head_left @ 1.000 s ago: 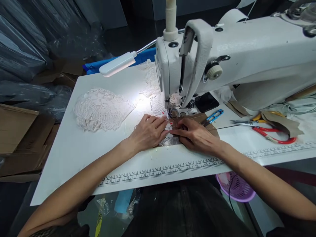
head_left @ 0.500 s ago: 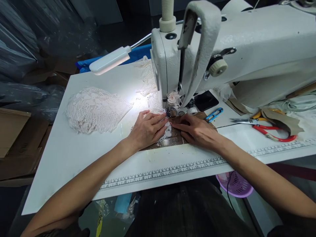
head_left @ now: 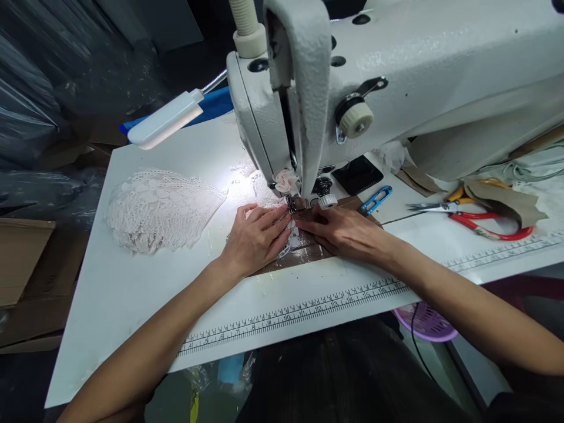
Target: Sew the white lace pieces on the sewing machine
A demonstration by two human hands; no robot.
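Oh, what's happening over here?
Someone is working at a sewing machine. The left hand lies on white lace fabric just in front of the needle area, and the right hand reaches in from the other side with its fingers at the lace. A lace bundle lies to the left; blue snips and red-handled scissors lie to the right.

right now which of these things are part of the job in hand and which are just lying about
In use:
- lace piece at the left hand and right hand
- brown sheet
- sewing machine
- lit lamp

Lying about:
- blue snips
- scissors
- black phone
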